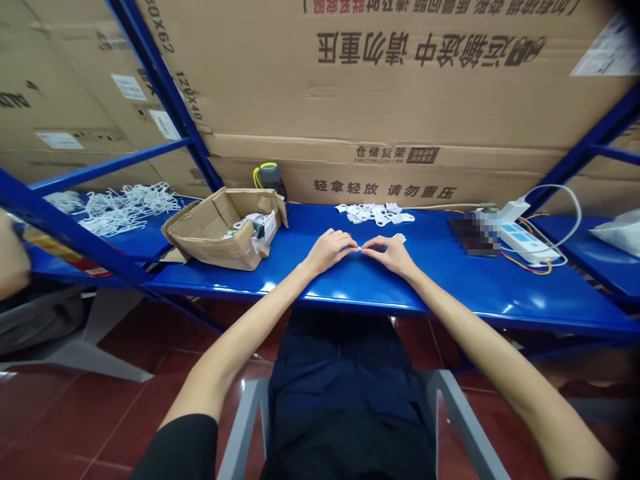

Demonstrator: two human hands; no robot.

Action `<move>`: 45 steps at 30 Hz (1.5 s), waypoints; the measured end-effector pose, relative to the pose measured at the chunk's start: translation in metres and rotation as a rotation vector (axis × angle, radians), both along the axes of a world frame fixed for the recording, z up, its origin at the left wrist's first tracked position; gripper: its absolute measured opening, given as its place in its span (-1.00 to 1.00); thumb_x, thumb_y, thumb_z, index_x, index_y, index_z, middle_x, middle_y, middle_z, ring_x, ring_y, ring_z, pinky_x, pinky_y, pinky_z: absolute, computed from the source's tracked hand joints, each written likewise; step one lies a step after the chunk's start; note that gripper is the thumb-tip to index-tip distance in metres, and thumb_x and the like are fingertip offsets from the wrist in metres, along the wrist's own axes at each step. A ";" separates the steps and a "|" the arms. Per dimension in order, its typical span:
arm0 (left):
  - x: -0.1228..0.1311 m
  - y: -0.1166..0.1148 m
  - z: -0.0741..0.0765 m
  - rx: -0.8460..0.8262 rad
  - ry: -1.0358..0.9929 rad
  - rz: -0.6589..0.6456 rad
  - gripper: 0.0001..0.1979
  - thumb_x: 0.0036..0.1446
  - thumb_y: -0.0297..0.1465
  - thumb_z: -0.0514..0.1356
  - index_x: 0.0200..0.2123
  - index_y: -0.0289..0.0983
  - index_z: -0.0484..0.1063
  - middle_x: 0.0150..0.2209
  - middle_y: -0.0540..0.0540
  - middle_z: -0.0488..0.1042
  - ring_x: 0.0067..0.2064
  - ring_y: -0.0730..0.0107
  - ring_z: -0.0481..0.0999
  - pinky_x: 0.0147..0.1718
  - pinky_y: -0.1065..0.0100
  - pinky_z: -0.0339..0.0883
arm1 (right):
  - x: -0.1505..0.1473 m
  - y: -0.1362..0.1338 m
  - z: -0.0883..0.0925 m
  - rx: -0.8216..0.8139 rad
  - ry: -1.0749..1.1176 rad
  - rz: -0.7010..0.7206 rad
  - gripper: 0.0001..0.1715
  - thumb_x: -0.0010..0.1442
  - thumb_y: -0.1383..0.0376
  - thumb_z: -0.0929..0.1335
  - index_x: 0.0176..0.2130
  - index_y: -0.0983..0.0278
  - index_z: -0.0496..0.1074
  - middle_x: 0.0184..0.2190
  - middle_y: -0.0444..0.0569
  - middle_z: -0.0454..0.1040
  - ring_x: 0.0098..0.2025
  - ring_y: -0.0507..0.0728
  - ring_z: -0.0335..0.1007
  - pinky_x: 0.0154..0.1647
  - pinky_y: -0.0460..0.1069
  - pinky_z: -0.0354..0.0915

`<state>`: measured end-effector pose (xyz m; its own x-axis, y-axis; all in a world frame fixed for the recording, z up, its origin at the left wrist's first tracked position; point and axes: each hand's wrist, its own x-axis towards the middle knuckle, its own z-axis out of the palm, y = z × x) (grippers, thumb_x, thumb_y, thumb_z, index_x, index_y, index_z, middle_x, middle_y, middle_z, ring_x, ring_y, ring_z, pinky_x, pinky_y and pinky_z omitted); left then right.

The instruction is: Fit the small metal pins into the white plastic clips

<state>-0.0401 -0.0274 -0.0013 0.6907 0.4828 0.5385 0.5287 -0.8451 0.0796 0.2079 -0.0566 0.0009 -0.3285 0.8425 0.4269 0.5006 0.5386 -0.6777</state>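
Note:
Both my hands meet over the blue shelf table (320, 287), fingertips close together. My left hand (330, 252) pinches a tiny white piece (359, 249) from the left side. From the right, my right hand (390, 253) also pinches at that piece; it is too small to name. Just behind my right hand lies a little cluster of small whitish parts (399, 237), partly hidden by it. Farther back, a loose pile of flat white plastic pieces (373, 213) with ring-like ends is spread on the table.
An open cardboard box (210, 240) with small parts stands left, a dark bottle (271, 177) behind it. To the right are a power strip (530, 241) with cables and a blurred dark object (475, 233). White cords (125, 207) lie far left, near another person's arm (11, 257).

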 end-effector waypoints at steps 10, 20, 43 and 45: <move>-0.006 0.008 -0.003 0.036 0.100 0.005 -0.77 0.49 -0.24 0.21 -0.05 -0.17 0.67 -0.08 -0.11 0.68 -0.06 0.21 0.56 -0.03 0.16 0.26 | 0.000 0.004 -0.005 0.141 -0.155 0.045 -0.73 0.38 0.06 0.40 -0.22 0.11 0.65 -0.20 0.00 0.69 -0.11 0.28 0.51 0.00 0.21 0.41; -0.021 0.009 0.005 -0.043 0.005 0.292 -0.78 0.43 -0.43 0.18 -0.08 -0.16 0.68 -0.01 -0.14 0.64 0.01 0.08 0.51 0.00 0.05 0.26 | 0.003 0.005 -0.006 0.112 -0.260 0.120 -0.79 0.35 0.10 0.44 -0.23 0.14 0.64 -0.08 0.03 0.63 -0.01 0.28 0.46 0.19 0.25 0.32; -0.019 0.002 0.008 -0.055 0.050 0.254 -0.77 0.38 -0.44 0.19 -0.12 -0.16 0.69 -0.01 -0.14 0.61 0.02 0.10 0.50 0.05 0.04 0.25 | 0.004 0.003 -0.006 0.132 -0.287 0.150 -0.73 0.41 0.06 0.39 -0.16 0.13 0.63 -0.04 0.05 0.62 0.03 0.31 0.45 0.17 0.26 0.32; -0.019 0.003 0.006 -0.042 0.066 0.244 -0.76 0.39 -0.43 0.18 -0.09 -0.15 0.69 -0.01 -0.15 0.61 0.02 0.10 0.49 0.04 0.04 0.24 | 0.004 0.003 -0.006 0.129 -0.277 0.144 -0.72 0.43 0.05 0.38 -0.16 0.13 0.63 -0.05 0.04 0.63 0.03 0.30 0.46 0.17 0.25 0.32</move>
